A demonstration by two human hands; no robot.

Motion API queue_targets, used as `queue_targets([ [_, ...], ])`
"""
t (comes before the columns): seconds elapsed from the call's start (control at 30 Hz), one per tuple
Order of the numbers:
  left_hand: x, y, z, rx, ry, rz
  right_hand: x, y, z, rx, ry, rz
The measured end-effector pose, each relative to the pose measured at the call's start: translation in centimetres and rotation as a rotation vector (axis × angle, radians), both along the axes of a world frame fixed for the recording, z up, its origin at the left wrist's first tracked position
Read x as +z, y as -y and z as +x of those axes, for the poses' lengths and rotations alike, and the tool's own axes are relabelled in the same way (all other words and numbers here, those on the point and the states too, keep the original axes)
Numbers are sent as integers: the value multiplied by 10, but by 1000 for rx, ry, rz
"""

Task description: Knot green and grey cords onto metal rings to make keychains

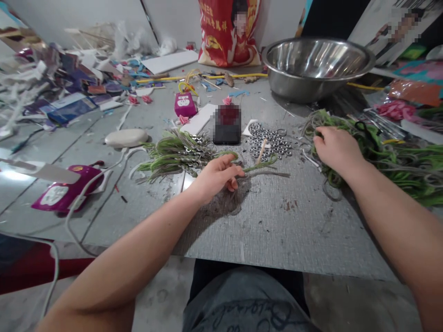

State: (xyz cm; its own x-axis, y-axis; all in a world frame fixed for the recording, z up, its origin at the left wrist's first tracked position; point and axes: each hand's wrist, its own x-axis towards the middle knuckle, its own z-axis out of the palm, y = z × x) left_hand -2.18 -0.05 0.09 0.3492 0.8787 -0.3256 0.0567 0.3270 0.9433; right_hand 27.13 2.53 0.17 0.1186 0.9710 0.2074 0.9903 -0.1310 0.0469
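My left hand (pixel 221 175) is low over the table with its fingers curled around a green and grey cord (pixel 265 163). Part of that cord loops out to the right, and grey strands hang under the palm. Just left lies a bundle of green and grey cords (pixel 169 154) with metal rings on it. My right hand (pixel 334 145) is at the left end of a larger heap of loose green and grey cords (pixel 391 161), thumb and fingers closed at the strands. Between the hands are many small metal rings (pixel 268 140) and a thin wooden stick (pixel 262 151).
A dark phone (pixel 226 127) lies in the middle. Behind stand a steel basin (pixel 311 85) and a red bag (pixel 228 37). Purple boxes (pixel 186 104), a white rounded object (pixel 126 138) and a white cable (pixel 71 216) are leftward. Scraps (pixel 72 83) crowd the far left.
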Motion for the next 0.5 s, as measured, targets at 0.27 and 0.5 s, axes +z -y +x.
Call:
queue_targets([
  [0.27,3,2,1,31,-145,-13,10,-4,12,-170,123,61],
  [0.5,6,4,-6,-34,-774,717,3,-29,-10,215,43,-13],
])
